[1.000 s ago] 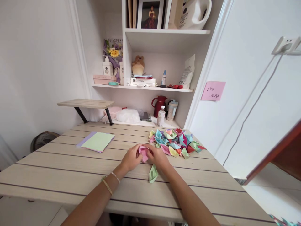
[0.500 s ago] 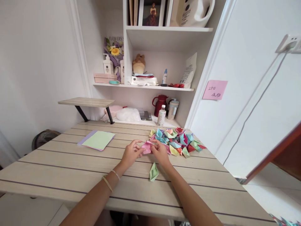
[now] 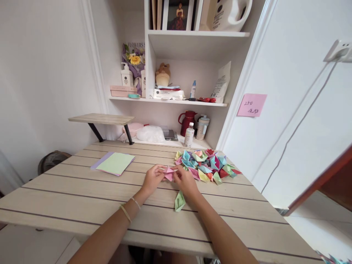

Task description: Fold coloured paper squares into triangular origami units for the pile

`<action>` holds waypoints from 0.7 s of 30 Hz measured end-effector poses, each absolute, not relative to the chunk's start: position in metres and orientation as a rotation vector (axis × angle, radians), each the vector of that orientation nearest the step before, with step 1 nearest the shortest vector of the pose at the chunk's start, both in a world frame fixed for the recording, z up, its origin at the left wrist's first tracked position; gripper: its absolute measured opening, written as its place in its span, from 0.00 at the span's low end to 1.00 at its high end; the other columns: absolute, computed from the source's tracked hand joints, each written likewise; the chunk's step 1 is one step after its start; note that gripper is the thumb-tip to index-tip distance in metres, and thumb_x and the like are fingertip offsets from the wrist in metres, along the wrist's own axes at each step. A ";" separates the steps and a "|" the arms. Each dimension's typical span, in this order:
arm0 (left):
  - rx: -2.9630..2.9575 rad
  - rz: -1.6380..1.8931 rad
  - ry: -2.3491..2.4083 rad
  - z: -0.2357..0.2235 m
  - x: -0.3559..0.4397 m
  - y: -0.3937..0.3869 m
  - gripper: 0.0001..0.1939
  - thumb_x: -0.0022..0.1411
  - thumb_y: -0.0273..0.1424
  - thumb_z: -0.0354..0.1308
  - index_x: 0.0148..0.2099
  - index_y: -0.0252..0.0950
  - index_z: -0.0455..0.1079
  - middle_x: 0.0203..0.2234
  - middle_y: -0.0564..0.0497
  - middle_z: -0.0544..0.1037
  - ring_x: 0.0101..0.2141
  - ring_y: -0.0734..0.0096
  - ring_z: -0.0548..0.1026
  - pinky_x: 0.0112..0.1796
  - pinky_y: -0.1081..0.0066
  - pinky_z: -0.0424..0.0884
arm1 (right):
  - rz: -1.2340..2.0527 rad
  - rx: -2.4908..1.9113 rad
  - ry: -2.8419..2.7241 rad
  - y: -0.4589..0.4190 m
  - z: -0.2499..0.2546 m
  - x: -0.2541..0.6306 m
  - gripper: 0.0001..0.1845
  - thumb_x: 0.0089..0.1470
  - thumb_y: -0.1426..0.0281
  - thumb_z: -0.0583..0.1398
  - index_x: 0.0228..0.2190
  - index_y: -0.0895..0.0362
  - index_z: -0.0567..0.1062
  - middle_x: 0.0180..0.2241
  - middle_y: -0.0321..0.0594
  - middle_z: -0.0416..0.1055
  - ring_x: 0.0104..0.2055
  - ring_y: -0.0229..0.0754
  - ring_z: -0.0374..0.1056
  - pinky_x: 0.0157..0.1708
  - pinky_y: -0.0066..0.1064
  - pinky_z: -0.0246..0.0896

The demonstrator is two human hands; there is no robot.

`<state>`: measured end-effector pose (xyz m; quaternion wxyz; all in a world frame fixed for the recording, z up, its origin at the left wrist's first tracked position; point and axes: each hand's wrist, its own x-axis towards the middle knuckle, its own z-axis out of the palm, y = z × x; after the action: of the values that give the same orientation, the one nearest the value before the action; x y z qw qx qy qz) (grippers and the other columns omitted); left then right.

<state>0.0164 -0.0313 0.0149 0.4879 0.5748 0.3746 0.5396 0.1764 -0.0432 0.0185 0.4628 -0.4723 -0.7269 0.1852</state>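
A small folded pink paper boat is held between my two hands above the middle of the table. My left hand pinches its left side with thumb and fingers. On the opposite side, my right hand grips the boat's right end, its fingers curled. A light green paper boat lies on the table just below my right hand, touching neither hand. Beyond that hand spreads a heap of folded paper boats in blue, yellow, red, pink and green.
Green, pink and purple paper sheets lie stacked on the slatted table at left. A small raised shelf stands behind them. At the back are a bottle, a red jug and a plastic bag.
The pink paper has gone from an opened-up shape to a pointed boat shape, turned between my fingers. My hands parted slightly, then came closer together. The green boat stays put.
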 end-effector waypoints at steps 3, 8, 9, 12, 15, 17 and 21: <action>1.322 1.319 0.885 0.017 0.015 -0.029 0.16 0.43 0.29 0.63 0.37 0.30 0.70 0.26 0.46 0.77 0.29 0.67 0.76 0.32 0.68 0.73 | 0.672 -1.083 -1.672 -0.039 0.019 0.179 0.16 0.47 0.71 0.52 0.38 0.57 0.73 0.24 0.38 0.73 0.24 0.38 0.67 0.23 0.27 0.61; 1.394 1.301 0.873 0.016 0.013 -0.026 0.15 0.40 0.28 0.65 0.35 0.29 0.73 0.32 0.42 0.78 0.34 0.61 0.76 0.38 0.64 0.71 | 0.988 -0.914 -1.516 -0.035 0.022 0.183 0.15 0.44 0.69 0.55 0.36 0.55 0.75 0.35 0.40 0.74 0.33 0.42 0.69 0.29 0.32 0.67; 1.429 1.303 0.884 0.016 0.013 -0.026 0.15 0.40 0.28 0.64 0.34 0.29 0.74 0.32 0.42 0.78 0.34 0.61 0.76 0.39 0.64 0.71 | 1.043 -0.876 -1.502 -0.035 0.022 0.182 0.15 0.43 0.70 0.56 0.36 0.56 0.75 0.36 0.41 0.73 0.34 0.42 0.69 0.31 0.33 0.67; 1.540 1.317 0.913 0.015 0.012 -0.027 0.13 0.43 0.28 0.63 0.34 0.31 0.74 0.33 0.43 0.78 0.35 0.62 0.76 0.40 0.63 0.70 | 1.187 -0.816 -1.451 -0.037 0.024 0.180 0.15 0.44 0.67 0.58 0.37 0.57 0.73 0.37 0.43 0.73 0.35 0.43 0.69 0.33 0.35 0.67; 1.607 1.330 0.894 0.016 0.013 -0.030 0.13 0.44 0.29 0.62 0.36 0.31 0.74 0.37 0.42 0.77 0.39 0.61 0.74 0.42 0.64 0.70 | 1.218 -0.807 -1.397 -0.037 0.022 0.176 0.19 0.41 0.63 0.62 0.37 0.58 0.71 0.34 0.43 0.73 0.35 0.44 0.70 0.33 0.35 0.66; 1.617 1.328 0.852 0.017 0.015 -0.034 0.15 0.43 0.29 0.63 0.37 0.31 0.74 0.40 0.41 0.75 0.40 0.61 0.74 0.41 0.65 0.70 | 1.205 -0.812 -1.356 -0.036 0.021 0.176 0.25 0.38 0.63 0.65 0.40 0.58 0.69 0.31 0.41 0.73 0.32 0.43 0.70 0.31 0.34 0.66; 1.573 1.252 0.797 0.021 0.018 -0.039 0.19 0.42 0.29 0.65 0.40 0.31 0.72 0.40 0.41 0.75 0.40 0.60 0.73 0.39 0.66 0.71 | 1.177 -0.875 -1.296 -0.033 0.018 0.180 0.34 0.35 0.62 0.66 0.45 0.58 0.64 0.26 0.39 0.73 0.26 0.41 0.69 0.26 0.32 0.64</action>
<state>0.0182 -0.0388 0.0205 0.4704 0.6419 0.3253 0.5108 0.1804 -0.0332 0.0179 0.5581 -0.3710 -0.5493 0.4991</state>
